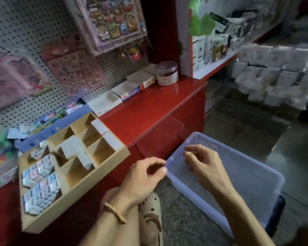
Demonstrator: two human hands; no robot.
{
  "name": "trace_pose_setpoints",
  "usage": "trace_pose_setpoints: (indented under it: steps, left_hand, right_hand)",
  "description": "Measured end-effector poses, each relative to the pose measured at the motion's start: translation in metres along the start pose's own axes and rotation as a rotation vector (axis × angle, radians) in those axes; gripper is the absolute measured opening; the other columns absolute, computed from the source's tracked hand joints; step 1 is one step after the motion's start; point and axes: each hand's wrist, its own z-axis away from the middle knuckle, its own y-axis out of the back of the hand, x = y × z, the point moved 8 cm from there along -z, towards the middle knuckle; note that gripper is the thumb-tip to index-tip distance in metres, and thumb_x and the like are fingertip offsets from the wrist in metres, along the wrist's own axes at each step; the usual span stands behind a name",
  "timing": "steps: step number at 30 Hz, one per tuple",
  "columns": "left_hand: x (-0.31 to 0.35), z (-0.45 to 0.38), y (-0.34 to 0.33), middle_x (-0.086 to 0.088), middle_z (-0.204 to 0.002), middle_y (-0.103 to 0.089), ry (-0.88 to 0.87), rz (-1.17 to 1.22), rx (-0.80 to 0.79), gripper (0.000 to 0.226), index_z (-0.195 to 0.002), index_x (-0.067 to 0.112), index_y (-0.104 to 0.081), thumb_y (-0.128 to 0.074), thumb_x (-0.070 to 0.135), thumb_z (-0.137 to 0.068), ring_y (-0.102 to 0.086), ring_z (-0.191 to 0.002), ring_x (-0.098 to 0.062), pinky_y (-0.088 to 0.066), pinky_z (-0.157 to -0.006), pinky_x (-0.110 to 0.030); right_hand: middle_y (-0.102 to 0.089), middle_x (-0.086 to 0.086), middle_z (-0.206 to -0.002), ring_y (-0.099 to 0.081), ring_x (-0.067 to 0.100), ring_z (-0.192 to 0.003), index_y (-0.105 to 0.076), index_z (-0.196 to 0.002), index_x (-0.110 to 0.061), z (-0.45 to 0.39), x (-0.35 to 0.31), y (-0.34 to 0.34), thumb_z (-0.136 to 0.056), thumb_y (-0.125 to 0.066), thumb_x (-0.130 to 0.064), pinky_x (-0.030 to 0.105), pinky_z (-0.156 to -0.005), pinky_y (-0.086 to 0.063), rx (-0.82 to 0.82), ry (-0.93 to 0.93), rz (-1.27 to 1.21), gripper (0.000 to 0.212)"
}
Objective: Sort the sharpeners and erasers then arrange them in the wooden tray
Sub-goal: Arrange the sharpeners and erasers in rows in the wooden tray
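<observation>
Both hands are low, by the translucent bluish plastic bin [252, 185] that sits on the grey tiled floor just off the red counter's front edge. The left hand [142, 176], a beaded bracelet [115, 213] on its wrist, has thumb and forefinger closed at the bin's near-left corner rim; whether they nip the rim itself or some small item there, I cannot tell. The right hand [203, 162] hovers inside the bin near its left wall, fingers curled in with the thumb tip meeting them; anything held between them is too small to make out.

Up on the red shelf counter [149, 107], the pale wooden tray with divided compartments [75, 206] lies at the front edge, towards the left end. Its left-hand compartments are packed with rows of small wrapped white-and-blue pieces [41, 189]; blur keeps me from calling them erasers or sharpeners. The middle compartments hold a few white ones, the right edge a strip more, and several cells show bare wood.

Along the counter's back edge stand open white cardboard boxes [124, 91] and a round clear jar with a lid [166, 72], beneath a pegboard hung with sticker sheets.
</observation>
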Motion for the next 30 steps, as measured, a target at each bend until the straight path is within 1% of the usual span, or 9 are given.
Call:
trace_pose_setpoints:
  steps: [6, 10, 12, 17, 21, 23, 25, 26, 30]
  left_hand:
    - [-0.016, -0.034, -0.119, 0.009, -0.104, -0.069, 0.044, -0.046, -0.224, 0.022, -0.112, 0.017, -0.069, -0.069, 0.018, -0.09, -0.063, -0.096, 0.005, -0.043, -0.08, -0.004]
    - [-0.046, -0.057, -0.192, 0.0, -0.105, -0.068, 0.106, -0.107, -0.361, 0.027, -0.117, 0.014, -0.065, -0.068, 0.019, -0.091, -0.064, -0.101, -0.012, -0.049, -0.093, -0.027]
    - [-0.06, -0.069, -0.218, -0.002, -0.106, -0.067, 0.113, -0.155, -0.407, 0.031, -0.121, 0.014, -0.063, -0.067, 0.021, -0.091, -0.063, -0.104, -0.015, -0.048, -0.094, -0.029]
    - [-0.113, -0.098, -0.259, -0.002, -0.115, -0.061, 0.074, -0.362, -0.493, 0.039, -0.128, 0.016, -0.058, -0.062, 0.032, -0.093, -0.059, -0.109, -0.019, -0.047, -0.095, -0.035]
    - [-0.158, -0.112, -0.271, 0.0, -0.121, -0.061, 0.026, -0.54, -0.51, 0.037, -0.125, 0.023, -0.059, -0.057, 0.043, -0.093, -0.06, -0.112, -0.023, -0.051, -0.087, -0.041]
    - [-0.165, -0.122, -0.271, 0.003, -0.122, -0.06, -0.013, -0.594, -0.476, 0.038, -0.124, 0.026, -0.059, -0.053, 0.047, -0.093, -0.062, -0.11, -0.023, -0.053, -0.081, -0.039]
    - [-0.166, -0.132, -0.27, 0.003, -0.118, -0.061, -0.033, -0.604, -0.435, 0.042, -0.121, 0.026, -0.06, -0.049, 0.051, -0.09, -0.064, -0.103, -0.024, -0.053, -0.076, -0.038]
    - [-0.166, -0.136, -0.269, 0.003, -0.116, -0.062, -0.03, -0.603, -0.409, 0.044, -0.12, 0.025, -0.061, -0.048, 0.052, -0.088, -0.065, -0.099, -0.025, -0.054, -0.075, -0.038]
    - [-0.165, -0.138, -0.269, 0.003, -0.111, -0.066, 0.006, -0.651, -0.37, 0.038, -0.117, 0.023, -0.065, -0.058, 0.047, -0.089, -0.067, -0.093, -0.026, -0.051, -0.07, -0.036]
  right_hand:
    - [-0.073, -0.008, -0.092, -0.066, 0.003, -0.083, -0.073, -0.106, -0.018, 0.004, 0.076, 0.065, -0.097, -0.06, -0.019, 0.023, -0.071, -0.049, 0.177, -0.173, -0.015, 0.017]
    - [-0.075, -0.002, -0.092, -0.068, 0.01, -0.089, -0.075, -0.103, -0.017, 0.011, 0.133, 0.088, -0.092, -0.059, -0.02, 0.028, -0.079, -0.051, 0.29, -0.339, -0.008, 0.019]
    - [-0.076, -0.002, -0.094, -0.069, 0.015, -0.093, -0.075, -0.103, -0.018, 0.011, 0.161, 0.09, -0.089, -0.057, -0.026, 0.036, -0.087, -0.054, 0.307, -0.414, -0.022, 0.024]
    - [-0.075, -0.002, -0.09, -0.07, 0.019, -0.092, -0.072, -0.094, -0.027, 0.001, 0.227, 0.091, -0.091, -0.058, -0.023, 0.04, -0.086, -0.054, 0.365, -0.574, -0.023, 0.015]
    - [-0.065, -0.01, -0.069, -0.066, 0.016, -0.079, -0.068, -0.077, -0.027, -0.025, 0.288, 0.067, -0.084, -0.056, -0.024, 0.041, -0.081, -0.055, 0.341, -0.697, -0.021, 0.014]
    - [-0.065, -0.009, -0.071, -0.067, 0.019, -0.081, -0.066, -0.075, -0.027, -0.042, 0.321, 0.048, -0.084, -0.057, -0.025, 0.043, -0.081, -0.054, 0.314, -0.739, -0.032, 0.012]
    - [-0.071, -0.001, -0.084, -0.067, 0.022, -0.088, -0.07, -0.088, -0.022, -0.061, 0.351, 0.03, -0.082, -0.06, -0.029, 0.04, -0.084, -0.052, 0.287, -0.764, -0.03, 0.013]
    - [-0.073, 0.002, -0.091, -0.067, 0.023, -0.091, -0.071, -0.098, -0.018, -0.07, 0.367, 0.022, -0.079, -0.061, -0.034, 0.041, -0.086, -0.052, 0.291, -0.786, -0.038, 0.027]
    - [-0.069, 0.012, -0.115, -0.062, 0.03, -0.109, -0.065, -0.118, -0.013, -0.094, 0.409, 0.029, -0.073, -0.068, -0.043, 0.043, -0.099, -0.047, 0.581, -0.809, 0.052, 0.054]
